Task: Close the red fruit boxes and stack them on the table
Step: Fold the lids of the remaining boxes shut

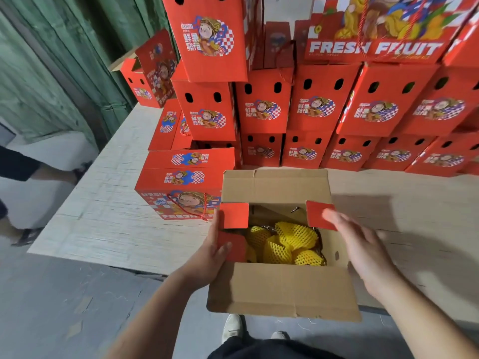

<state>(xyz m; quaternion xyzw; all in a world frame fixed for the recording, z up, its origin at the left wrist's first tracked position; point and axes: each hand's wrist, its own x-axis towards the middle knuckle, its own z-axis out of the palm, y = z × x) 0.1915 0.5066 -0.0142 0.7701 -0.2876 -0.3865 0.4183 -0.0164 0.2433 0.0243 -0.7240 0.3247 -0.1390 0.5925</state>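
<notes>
Two hands (pixel 215 252) (pixel 363 244) fold flaps on open box (pixel 282 288)

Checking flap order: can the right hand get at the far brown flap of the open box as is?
Probably yes. The right hand hovers open by the small right red flap, and the far flap stands upright just beyond it with nothing between. The left hand holds the left side.

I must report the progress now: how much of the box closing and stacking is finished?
Done: many closed red boxes stand stacked on the table. In hand: one open box at the table edge, fruit in yellow nets showing; the left hand holds its left side flap, the right hand is at the right flap. Left: fold the flaps, close it, stack it.
</notes>
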